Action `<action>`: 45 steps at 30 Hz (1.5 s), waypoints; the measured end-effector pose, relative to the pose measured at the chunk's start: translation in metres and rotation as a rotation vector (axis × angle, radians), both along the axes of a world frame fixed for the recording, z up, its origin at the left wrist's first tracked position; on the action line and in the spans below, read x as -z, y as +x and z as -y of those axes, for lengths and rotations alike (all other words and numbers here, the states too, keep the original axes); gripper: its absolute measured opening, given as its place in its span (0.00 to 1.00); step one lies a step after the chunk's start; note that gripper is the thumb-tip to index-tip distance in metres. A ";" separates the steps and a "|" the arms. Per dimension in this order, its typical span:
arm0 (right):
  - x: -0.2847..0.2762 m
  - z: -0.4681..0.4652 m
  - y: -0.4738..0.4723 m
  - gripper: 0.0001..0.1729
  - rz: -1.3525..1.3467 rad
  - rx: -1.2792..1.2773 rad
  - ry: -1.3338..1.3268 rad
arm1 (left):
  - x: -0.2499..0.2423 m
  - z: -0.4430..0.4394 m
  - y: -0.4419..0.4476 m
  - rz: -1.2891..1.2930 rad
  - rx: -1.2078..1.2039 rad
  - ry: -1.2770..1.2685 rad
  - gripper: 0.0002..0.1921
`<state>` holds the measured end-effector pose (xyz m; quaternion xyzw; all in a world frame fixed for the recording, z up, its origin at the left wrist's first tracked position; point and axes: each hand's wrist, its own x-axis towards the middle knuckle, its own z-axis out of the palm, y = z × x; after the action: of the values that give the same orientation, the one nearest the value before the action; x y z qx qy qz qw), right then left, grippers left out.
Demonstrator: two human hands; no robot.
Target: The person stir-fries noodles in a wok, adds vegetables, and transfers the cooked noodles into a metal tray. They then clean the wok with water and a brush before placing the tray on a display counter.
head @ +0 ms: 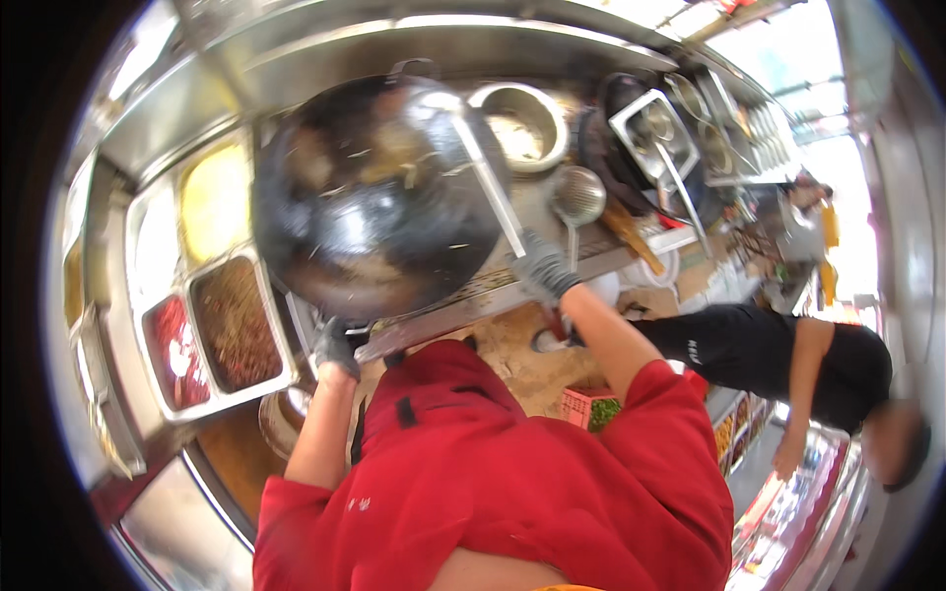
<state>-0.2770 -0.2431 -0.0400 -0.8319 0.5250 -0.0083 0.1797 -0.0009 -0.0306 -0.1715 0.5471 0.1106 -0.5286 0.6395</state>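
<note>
A large dark wok [362,229] lies before me, with pale shreds of food scattered over its shiny inner surface. My left hand [338,347], in a grey glove, is closed at the wok's near edge, around what looks like its near handle. In my right hand [545,264], also gloved in grey, is the long metal handle of a wok ladle [484,173]. The ladle's bright head is over the far right part of the wok; blur hides whether it touches the metal. A perforated skimmer [579,196] rests on the counter just beyond my right hand.
To the left stand metal bins [238,325] of red, brown and yellow ingredients. A round metal pot [556,133] sits right of the wok, before a second wok [602,159] holding a square metal pan [654,137]. A person in black [754,354] stands at right. A pink crate [580,405] holds greens.
</note>
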 end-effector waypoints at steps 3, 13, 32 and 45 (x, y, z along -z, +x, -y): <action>0.006 -0.017 -0.014 0.13 0.375 0.187 0.547 | 0.024 0.010 -0.026 0.042 0.053 -0.070 0.12; 0.034 -0.044 0.013 0.19 0.901 0.367 1.057 | -0.044 0.014 -0.049 -0.178 0.846 0.098 0.30; 0.220 -0.076 -0.237 0.31 0.170 0.936 0.676 | -0.177 0.108 -0.180 0.476 1.029 -0.173 0.15; 0.023 0.212 -0.467 0.18 0.011 0.491 -0.373 | -0.147 0.183 -0.370 0.625 1.157 -0.060 0.14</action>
<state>-0.7443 -0.4550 -0.0628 -0.6987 0.6987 -0.1524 0.0192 -0.3711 -0.2140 -0.0247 0.6280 -0.4071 -0.6063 0.2691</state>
